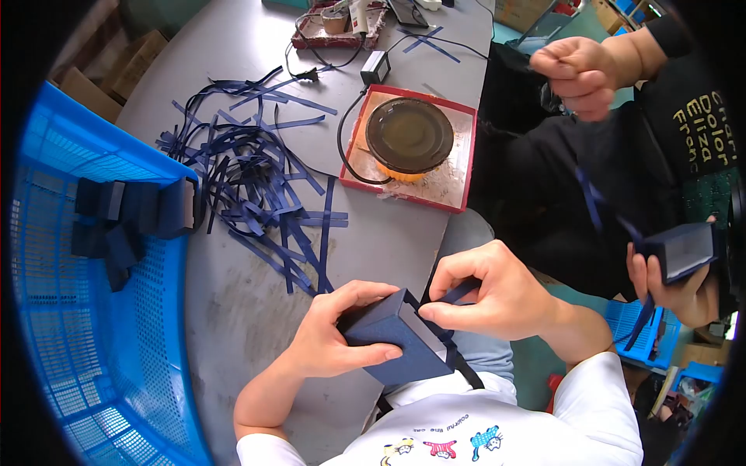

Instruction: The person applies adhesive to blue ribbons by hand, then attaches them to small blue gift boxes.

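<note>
My left hand [330,330] is wrapped around a small dark blue box [400,342] with a pale inner face, held above my lap at the table's edge. At the box's upper right side, my right hand [489,291] pinches a dark blue ribbon [460,293] between thumb and fingers. Part of that ribbon is hidden behind the fingers and the box. A tangled pile of blue ribbon strips [249,171] lies on the table just beyond my left hand.
A blue plastic basket [167,326] at left holds several dark boxes [140,206]. A round hot pot [409,133] sits in a red-rimmed tray [458,186], with a cable beside it. At right, a co-worker's hand [684,299] holds another box [684,248] with ribbon.
</note>
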`<state>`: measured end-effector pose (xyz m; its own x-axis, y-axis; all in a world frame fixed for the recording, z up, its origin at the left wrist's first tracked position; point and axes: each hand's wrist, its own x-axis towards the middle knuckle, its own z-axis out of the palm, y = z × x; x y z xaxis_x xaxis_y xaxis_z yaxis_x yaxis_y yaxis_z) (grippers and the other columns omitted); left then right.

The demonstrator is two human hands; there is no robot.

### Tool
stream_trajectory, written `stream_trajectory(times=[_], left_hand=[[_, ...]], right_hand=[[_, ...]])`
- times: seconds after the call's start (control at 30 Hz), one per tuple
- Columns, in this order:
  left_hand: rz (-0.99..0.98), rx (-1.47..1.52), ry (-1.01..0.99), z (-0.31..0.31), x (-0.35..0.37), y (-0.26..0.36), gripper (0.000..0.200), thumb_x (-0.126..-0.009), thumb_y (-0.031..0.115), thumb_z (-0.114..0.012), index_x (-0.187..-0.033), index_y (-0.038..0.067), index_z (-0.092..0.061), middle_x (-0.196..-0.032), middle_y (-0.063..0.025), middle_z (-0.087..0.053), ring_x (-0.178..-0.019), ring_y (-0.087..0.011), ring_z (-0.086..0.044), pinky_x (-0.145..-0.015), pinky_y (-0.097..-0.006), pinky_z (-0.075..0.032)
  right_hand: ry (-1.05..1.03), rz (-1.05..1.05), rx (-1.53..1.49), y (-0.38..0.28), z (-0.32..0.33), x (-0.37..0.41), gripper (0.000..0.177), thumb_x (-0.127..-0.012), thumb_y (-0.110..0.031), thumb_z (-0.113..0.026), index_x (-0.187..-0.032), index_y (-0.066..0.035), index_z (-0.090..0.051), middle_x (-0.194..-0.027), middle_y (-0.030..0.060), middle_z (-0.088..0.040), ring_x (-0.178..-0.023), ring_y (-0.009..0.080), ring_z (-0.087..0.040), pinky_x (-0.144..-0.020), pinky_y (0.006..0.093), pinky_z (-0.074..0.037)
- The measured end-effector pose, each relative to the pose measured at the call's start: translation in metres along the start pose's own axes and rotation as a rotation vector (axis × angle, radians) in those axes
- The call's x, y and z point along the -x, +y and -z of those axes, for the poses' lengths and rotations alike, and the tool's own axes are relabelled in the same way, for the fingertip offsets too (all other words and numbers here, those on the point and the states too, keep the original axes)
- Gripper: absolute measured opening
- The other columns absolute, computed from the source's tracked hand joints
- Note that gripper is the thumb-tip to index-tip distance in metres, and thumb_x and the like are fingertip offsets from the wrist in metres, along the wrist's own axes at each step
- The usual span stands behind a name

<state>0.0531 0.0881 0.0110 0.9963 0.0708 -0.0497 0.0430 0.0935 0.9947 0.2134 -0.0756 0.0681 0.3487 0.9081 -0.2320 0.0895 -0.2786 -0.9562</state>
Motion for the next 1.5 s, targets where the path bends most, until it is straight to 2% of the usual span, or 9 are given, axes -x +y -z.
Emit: stream_trajectory(times=[0.3,0.37,0.77,0.9,1.03,1.17,1.23,1.33,1.5], left_hand=[[-0.087,-0.091,0.0,-0.006,0.01,0.007,0.059,-0.064,0.013,-0.08,-0.114,-0.004,-0.054,-0.097,-0.012,-0.062,-0.087,-0.0173,-0.063,-0.078,-0.0281,-0.049],[-0.087,-0.098,0.003,-0.007,0.011,0.008,0.059,-0.063,0.013,-0.08,-0.114,-0.004,-0.054,-0.098,-0.0123,-0.062,-0.087,-0.0174,-0.063,-0.078,-0.0281,-0.049],[-0.139,-0.163,0.079,-0.011,0.012,-0.001,0.055,-0.064,0.012,-0.078,-0.111,-0.004,-0.054,-0.095,-0.0116,-0.063,-0.084,-0.0162,-0.063,-0.076,-0.0273,-0.049],[-0.044,-0.072,0.073,-0.013,0.011,-0.009,0.055,-0.065,0.012,-0.079,-0.111,-0.004,-0.053,-0.098,-0.0114,-0.062,-0.088,-0.015,-0.061,-0.079,-0.0272,-0.048],[0.008,0.204,0.074,-0.007,0.012,-0.018,0.058,-0.069,0.011,-0.077,-0.118,-0.001,-0.048,-0.103,-0.0092,-0.061,-0.094,-0.0133,-0.058,-0.084,-0.0257,-0.044],[0.014,0.281,0.107,-0.001,0.016,-0.025,0.058,-0.069,0.007,-0.077,-0.119,0.0,-0.047,-0.105,-0.0087,-0.06,-0.094,-0.0128,-0.058,-0.083,-0.0248,-0.044],[0.057,0.427,0.151,-0.003,0.017,-0.029,0.056,-0.07,0.005,-0.075,-0.118,0.001,-0.047,-0.105,-0.0071,-0.059,-0.093,-0.0116,-0.057,-0.082,-0.0248,-0.045],[0.015,0.402,0.272,-0.008,0.022,-0.04,0.052,-0.071,0.007,-0.074,-0.116,0.002,-0.048,-0.103,-0.0045,-0.059,-0.092,-0.0105,-0.056,-0.082,-0.0251,-0.045],[-0.061,0.241,0.311,-0.01,0.032,-0.047,0.055,-0.069,0.012,-0.076,-0.115,0.003,-0.049,-0.114,-0.0089,-0.053,-0.103,-0.0149,-0.051,-0.088,-0.0304,-0.041]], right_hand=[[-0.025,0.102,0.213,-0.005,-0.009,0.005,0.014,-0.073,-0.011,-0.069,-0.071,0.002,-0.062,-0.061,0.0054,-0.06,-0.054,0.0073,-0.055,-0.048,0.0175,-0.044],[0.015,0.08,0.203,-0.005,-0.012,0.006,0.018,-0.071,-0.014,-0.063,-0.069,0.003,-0.06,-0.058,0.0127,-0.058,-0.049,0.0183,-0.055,-0.048,0.0269,-0.044],[0.105,0.185,0.544,0.003,-0.017,0.003,0.017,-0.07,-0.017,-0.065,-0.07,-0.002,-0.058,-0.064,0.0126,-0.061,-0.06,0.0284,-0.06,-0.054,0.0361,-0.047],[0.085,0.136,0.572,0.007,-0.016,0.0,0.018,-0.07,-0.019,-0.066,-0.071,-0.002,-0.059,-0.065,0.0122,-0.061,-0.06,0.0272,-0.061,-0.055,0.0351,-0.047],[0.064,0.085,0.168,0.017,-0.001,-0.008,0.023,-0.074,-0.022,-0.07,-0.081,-0.002,-0.061,-0.075,0.0068,-0.061,-0.067,0.0122,-0.058,-0.061,0.026,-0.046],[0.518,0.413,0.194,0.024,0.001,-0.009,0.018,-0.076,-0.014,-0.067,-0.087,-0.001,-0.06,-0.077,0.0047,-0.058,-0.074,0.0118,-0.056,-0.069,0.0252,-0.044],[0.568,0.344,0.21,0.017,-0.003,0.006,0.015,-0.079,-0.009,-0.061,-0.092,-0.001,-0.059,-0.071,0.0001,-0.053,-0.058,0.0052,-0.042,-0.057,0.0189,-0.034],[0.31,0.459,0.34,0.02,-0.012,0.023,0.018,-0.075,-0.016,-0.072,-0.087,-0.003,-0.065,-0.051,-0.0018,-0.049,-0.042,0.0046,-0.043,-0.039,0.0199,-0.031],[0.104,0.462,0.53,0.05,-0.035,0.024,0.019,-0.069,-0.012,-0.073,-0.082,-0.004,-0.061,-0.057,0.0069,-0.055,-0.048,0.0204,-0.056,-0.044,0.0298,-0.043]])
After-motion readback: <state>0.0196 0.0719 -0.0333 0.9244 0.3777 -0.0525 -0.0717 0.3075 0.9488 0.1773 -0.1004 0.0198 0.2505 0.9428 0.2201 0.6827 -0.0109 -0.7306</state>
